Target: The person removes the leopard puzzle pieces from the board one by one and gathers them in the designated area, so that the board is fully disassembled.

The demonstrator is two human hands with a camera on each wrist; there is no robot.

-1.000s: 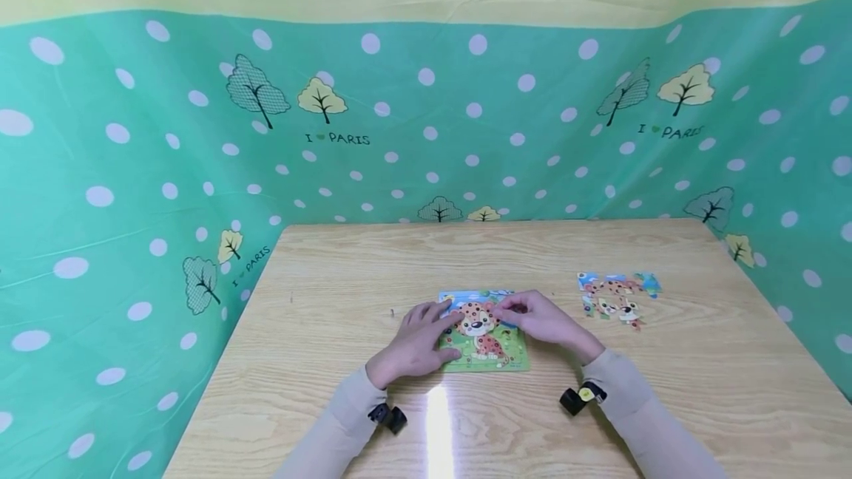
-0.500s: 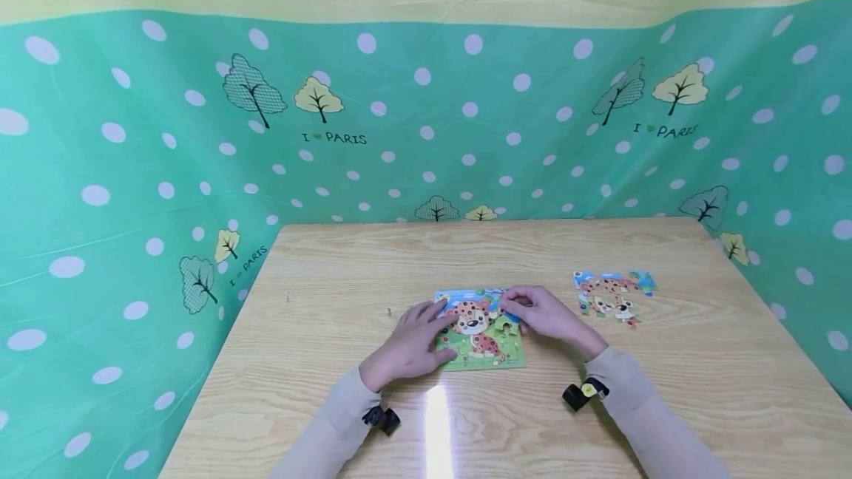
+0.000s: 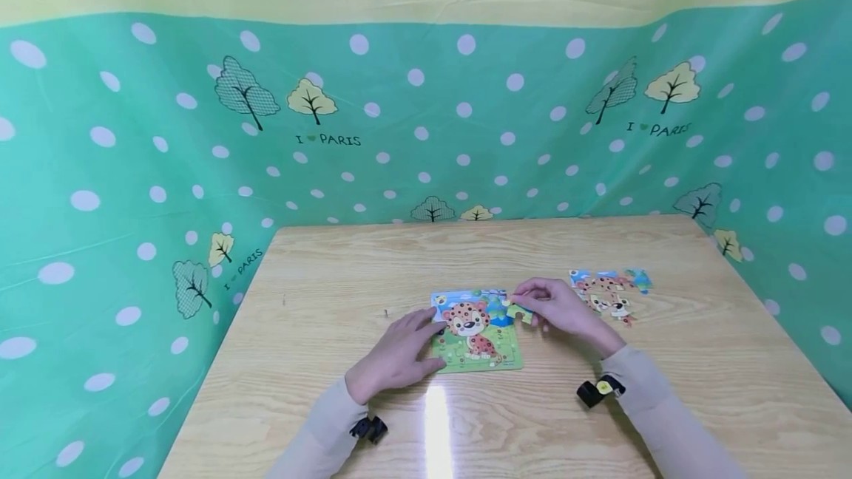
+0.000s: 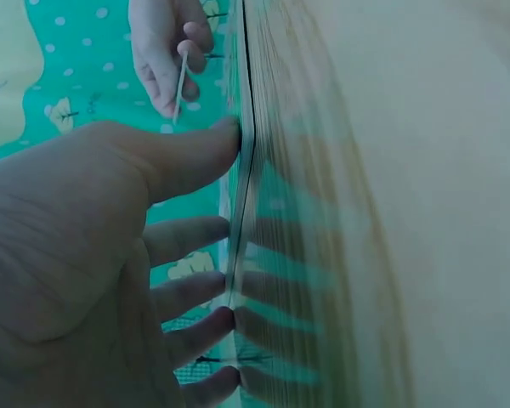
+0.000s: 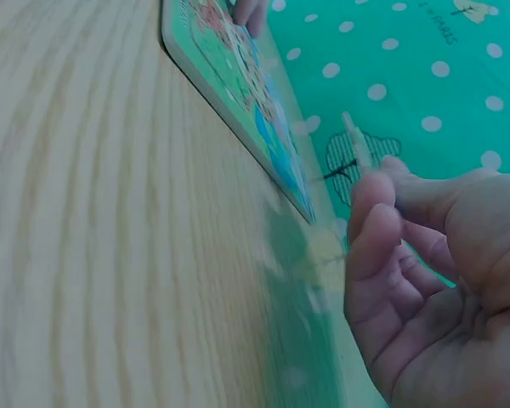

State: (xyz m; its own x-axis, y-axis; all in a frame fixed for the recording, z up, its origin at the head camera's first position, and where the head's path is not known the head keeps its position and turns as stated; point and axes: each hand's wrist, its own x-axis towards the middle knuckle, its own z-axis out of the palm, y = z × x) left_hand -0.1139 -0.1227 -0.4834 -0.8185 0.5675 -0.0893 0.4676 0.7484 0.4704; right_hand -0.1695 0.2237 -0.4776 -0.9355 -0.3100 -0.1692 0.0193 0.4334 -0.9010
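A jigsaw puzzle board (image 3: 479, 369) with a spotted leopard cub picture lies flat near the table's middle. At its left side is my left hand (image 3: 397, 352), fingers spread and thumb and fingertips touching the edge, as the left wrist view also shows. My right hand (image 3: 555, 309) pinches a green puzzle piece (image 3: 520, 313) between thumb and fingers, just off the board's upper right edge. Edge-on, that thin piece (image 5: 357, 143) appears above the fingertips in the right wrist view. Part of the blue area at the board's right lies close to the piece.
Further right on the wooden table (image 3: 319, 279) lies a group of several puzzle pieces (image 3: 602, 285), partly joined into another leopard picture. A green dotted cloth (image 3: 373, 168) hangs behind and at both sides. A bright light reflection crosses the table's front.
My right hand has moved right and slightly up, carrying the green puzzle piece off the board's right part. My left hand has slid a little left, its fingers drawing back toward the board's edge.
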